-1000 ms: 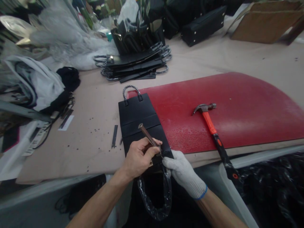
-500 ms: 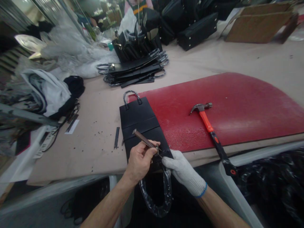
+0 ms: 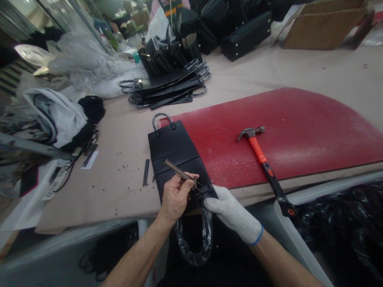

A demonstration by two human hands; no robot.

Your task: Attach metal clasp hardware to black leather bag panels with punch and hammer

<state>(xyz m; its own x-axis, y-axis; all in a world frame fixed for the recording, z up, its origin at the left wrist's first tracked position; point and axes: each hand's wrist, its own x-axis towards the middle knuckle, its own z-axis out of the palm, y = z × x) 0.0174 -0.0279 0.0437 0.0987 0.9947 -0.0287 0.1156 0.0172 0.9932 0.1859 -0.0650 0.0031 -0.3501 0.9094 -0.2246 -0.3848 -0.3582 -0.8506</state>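
Note:
A flat black bag piece (image 3: 175, 153) lies on the table, partly over the red mat (image 3: 287, 131). Its near handle (image 3: 194, 239), wrapped in clear plastic, hangs over the table edge. My bare left hand (image 3: 176, 197) is closed on a thin metal tool (image 3: 179, 172) whose tip meets the bag's near edge by the handle tab. My right hand (image 3: 233, 213), in a white knit glove, pinches the bag's near edge at the handle.
A hammer (image 3: 265, 163) with an orange and black handle lies on the red mat, its grip past the table edge. A stack of black bag pieces (image 3: 167, 85) lies further back. Plastic wrap and cloth (image 3: 60, 111) pile up at left. Black cases (image 3: 245, 36) and cardboard (image 3: 323, 28) stand behind.
The tool in my left hand has tilted lower and further left. Both hands stay at the bag's near edge. The view has shifted slightly.

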